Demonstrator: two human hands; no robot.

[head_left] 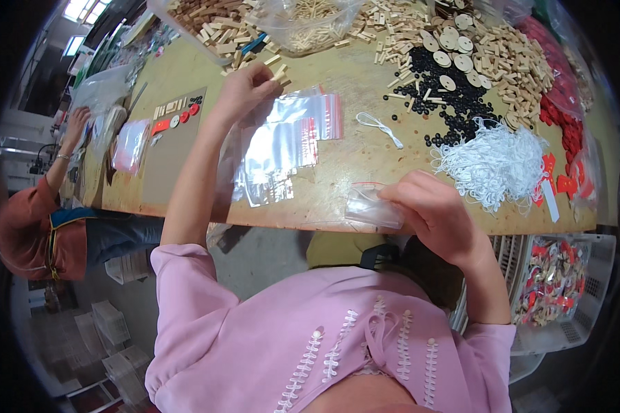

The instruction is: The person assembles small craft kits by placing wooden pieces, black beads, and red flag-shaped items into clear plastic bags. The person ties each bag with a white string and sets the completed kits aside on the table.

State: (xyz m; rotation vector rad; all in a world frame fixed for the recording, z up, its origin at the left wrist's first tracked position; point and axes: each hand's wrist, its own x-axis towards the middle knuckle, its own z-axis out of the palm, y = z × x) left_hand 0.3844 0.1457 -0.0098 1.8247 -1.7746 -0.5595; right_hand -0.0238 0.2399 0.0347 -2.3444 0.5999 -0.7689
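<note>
My left hand (244, 93) reaches to the far side of the table, its fingers pinched on a small pale wooden block (280, 71). Other loose blocks lie just beyond the fingertips. Close to the table's front edge, my right hand (434, 213) grips a small clear zip bag (370, 209) with a red line along its top. Whether anything is inside that bag I cannot make out. Between my hands, stacks of clear zip bags (275, 155) lie flat. A looped white cord (380, 129) rests on the table to their right.
Wooden pieces (520, 65), black rings (455, 103), white cords (492, 162) and red parts (565, 127) are heaped at right. A plastic bin (186, 31) of blocks stands at the back. Left lies a board (176, 148) with sample parts; another person (41, 213) works beyond. A crate (565, 296) holds filled bags.
</note>
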